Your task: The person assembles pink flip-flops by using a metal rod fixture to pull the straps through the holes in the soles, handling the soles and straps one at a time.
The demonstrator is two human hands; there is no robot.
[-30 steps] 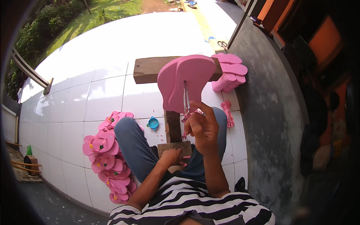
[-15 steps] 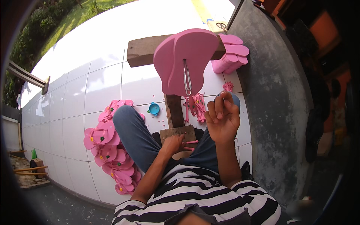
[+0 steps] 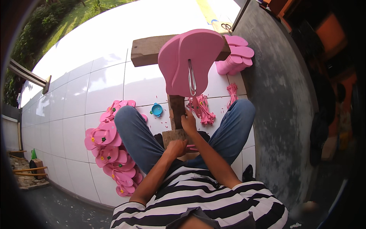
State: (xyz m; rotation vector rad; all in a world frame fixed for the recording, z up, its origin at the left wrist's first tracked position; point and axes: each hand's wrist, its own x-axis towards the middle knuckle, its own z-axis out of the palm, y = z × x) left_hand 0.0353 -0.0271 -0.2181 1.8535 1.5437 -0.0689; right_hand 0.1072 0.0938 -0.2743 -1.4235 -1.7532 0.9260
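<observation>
Pink flip-flop soles (image 3: 187,65) sit across the top of a wooden stand (image 3: 177,108), with a bent metal wire tool (image 3: 191,80) sticking out through them. My left hand (image 3: 176,148) rests low at the wooden block of the stand, its fingers closed round a pink flip-flop strap (image 3: 192,147) whose ends poke out to the right. Just below the soles, my right hand (image 3: 188,122) is raised beside the post, fingers bent together. What those fingers hold, if anything, is hidden.
Finished pink flip-flops with flower trims (image 3: 108,152) lie heaped by my left knee. Bundles of pink straps (image 3: 206,112) lie beyond the stand, near a small blue dish (image 3: 156,110). Stacked pink soles (image 3: 232,63) and scissors (image 3: 226,26) are farther off at the right.
My right hand has come down and left from above my right knee to the post below the soles. My left hand stays low with the strap, its fingers more curled.
</observation>
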